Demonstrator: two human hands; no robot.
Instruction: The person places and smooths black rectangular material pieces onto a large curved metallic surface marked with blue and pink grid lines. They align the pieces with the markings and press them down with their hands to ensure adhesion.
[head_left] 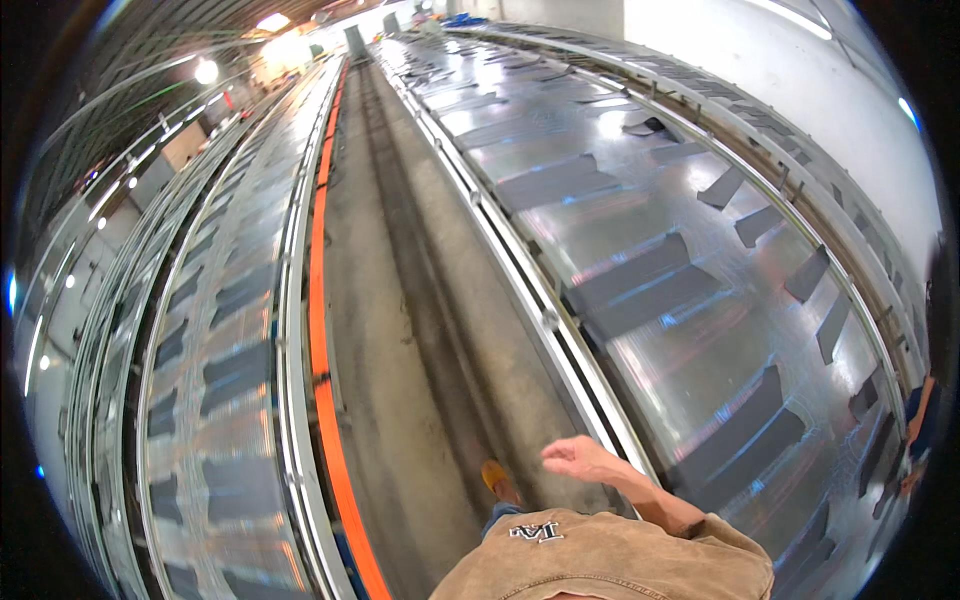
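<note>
My right hand swings above the walkway beside the right-hand table's pale metal rail, its fingers loosely extended and holding nothing. Dark grey flat pieces lie in rows on that table's glossy surface. My tan shirt fills the lower middle, and a yellow shoe shows below me on the floor. My left hand is out of view.
A concrete walkway runs ahead between the long tables. An orange strip follows the left table, which also bears grey pieces. More tables and rails stand beyond. A person's arm shows at the far right edge.
</note>
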